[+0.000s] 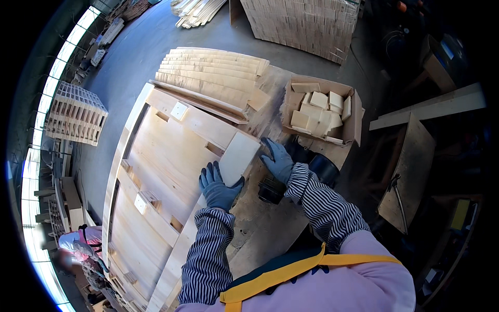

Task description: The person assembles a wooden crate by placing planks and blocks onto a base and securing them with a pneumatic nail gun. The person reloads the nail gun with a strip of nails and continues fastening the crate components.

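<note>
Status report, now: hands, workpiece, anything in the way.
Left hand spread, on pale board. Right hand beside board's right edge, contact unclear. Pale board on wooden frame's corner. Black tool close to right hand, possible snag.

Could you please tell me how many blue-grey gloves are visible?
2: one on the left hand, against the pale board; one on the right hand, near that board's corner.

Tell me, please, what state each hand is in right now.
Left hand: open, fingers spread, at the pale board's near end.
Right hand: beside the board's right edge; whether open or closed cannot be told.
</note>
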The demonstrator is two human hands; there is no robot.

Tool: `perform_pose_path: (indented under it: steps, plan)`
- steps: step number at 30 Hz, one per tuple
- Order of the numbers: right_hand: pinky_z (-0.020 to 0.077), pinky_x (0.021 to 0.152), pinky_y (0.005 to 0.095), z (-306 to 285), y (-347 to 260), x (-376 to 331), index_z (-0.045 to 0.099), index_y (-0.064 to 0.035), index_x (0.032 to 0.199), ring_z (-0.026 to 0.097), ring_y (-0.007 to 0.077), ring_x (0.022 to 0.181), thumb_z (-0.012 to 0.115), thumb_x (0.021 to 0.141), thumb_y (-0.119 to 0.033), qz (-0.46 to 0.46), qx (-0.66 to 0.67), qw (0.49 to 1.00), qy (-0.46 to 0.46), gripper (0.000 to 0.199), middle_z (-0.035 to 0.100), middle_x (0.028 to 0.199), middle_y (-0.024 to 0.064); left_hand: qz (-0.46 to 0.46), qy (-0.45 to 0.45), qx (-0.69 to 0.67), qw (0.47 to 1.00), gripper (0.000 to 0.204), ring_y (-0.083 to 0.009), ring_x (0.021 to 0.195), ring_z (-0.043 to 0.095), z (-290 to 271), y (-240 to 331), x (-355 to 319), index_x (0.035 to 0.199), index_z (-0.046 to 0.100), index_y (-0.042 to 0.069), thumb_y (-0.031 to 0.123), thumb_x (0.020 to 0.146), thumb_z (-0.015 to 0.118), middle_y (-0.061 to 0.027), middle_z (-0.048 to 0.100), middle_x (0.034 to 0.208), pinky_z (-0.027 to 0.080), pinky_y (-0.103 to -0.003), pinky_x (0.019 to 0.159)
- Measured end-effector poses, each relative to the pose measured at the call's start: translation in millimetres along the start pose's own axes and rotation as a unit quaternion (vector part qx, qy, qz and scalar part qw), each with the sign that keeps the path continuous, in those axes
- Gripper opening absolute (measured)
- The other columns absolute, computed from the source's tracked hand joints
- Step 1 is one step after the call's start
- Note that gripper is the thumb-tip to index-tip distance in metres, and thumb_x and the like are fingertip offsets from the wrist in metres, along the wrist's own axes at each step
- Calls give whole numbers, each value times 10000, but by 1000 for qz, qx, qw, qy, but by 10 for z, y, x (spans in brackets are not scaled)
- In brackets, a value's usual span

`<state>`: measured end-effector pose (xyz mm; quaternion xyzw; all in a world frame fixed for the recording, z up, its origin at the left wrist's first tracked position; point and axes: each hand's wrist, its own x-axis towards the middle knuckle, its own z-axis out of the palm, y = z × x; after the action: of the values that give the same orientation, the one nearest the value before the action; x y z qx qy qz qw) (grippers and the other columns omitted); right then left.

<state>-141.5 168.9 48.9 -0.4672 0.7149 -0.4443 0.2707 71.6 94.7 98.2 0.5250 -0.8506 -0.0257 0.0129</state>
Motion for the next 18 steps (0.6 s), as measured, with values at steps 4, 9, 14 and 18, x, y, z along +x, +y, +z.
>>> perform_pose_path:
  steps: [4, 9, 14, 18]
  plan:
    - [359, 1076, 403, 155, 238, 318, 431, -75, 1390, 476, 349, 1241, 581, 919, -403, 46, 49, 997, -27, 594, 500, 1334, 212, -27, -84, -29, 996, 1064, -347, 1268, 389, 85, 231, 255, 1462, 308, 70, 613, 640, 710, -185, 415, 1388, 277, -465, 1072]
    - [390, 1051, 395, 93, 250, 335, 517, -75, 1325, 504, 327, 1205, 615, 896, -413, 59, 54, 997, -22, 555, 537, 1292, 192, -40, -79, -31, 996, 1064, -354, 1254, 388, 150, 222, 319, 1472, 300, 99, 542, 615, 747, -194, 404, 1372, 279, -470, 1067]
    - [417, 1026, 385, 104, 251, 355, 585, -70, 1254, 525, 310, 1171, 635, 882, -414, 33, 50, 998, 6, 509, 570, 1248, 170, -25, -62, -28, 997, 1069, -368, 1242, 384, 247, 150, 338, 1481, 286, 118, 494, 602, 763, -203, 396, 1365, 282, -482, 1060]
    - [442, 998, 384, 136, 281, 343, 604, -69, 1229, 552, 306, 1127, 633, 882, -413, 15, 38, 999, 21, 490, 587, 1231, 160, -39, -69, -16, 997, 1080, -377, 1253, 376, 261, 160, 328, 1486, 273, 122, 493, 599, 765, -209, 395, 1364, 280, -488, 1066]
